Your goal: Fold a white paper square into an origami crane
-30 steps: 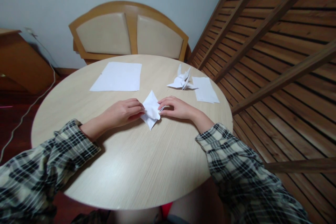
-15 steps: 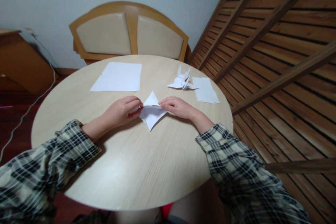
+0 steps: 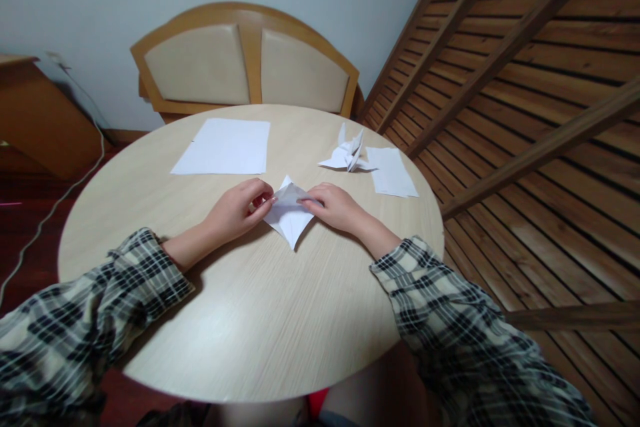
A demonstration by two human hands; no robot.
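A folded white sheet of paper, roughly diamond-shaped with creases, is held between my hands near the middle of the round table. My left hand pinches its left corner between thumb and curled fingers. On the opposite side, my right hand grips the right corner, thumb on top. The upper point of the paper stands slightly raised, and the lower point aims towards me.
White paper cranes, seemingly more than one, sit beyond my right hand. Beside them lies a small stack of white paper. Larger white sheets rest at the back left. A padded chair stands behind the table; a slatted wooden wall rises at right.
The folded paper has turned and shifted slightly, its lower point moving a little right. My left fingers have curled up and lifted, and my right thumb has moved inward over the paper.
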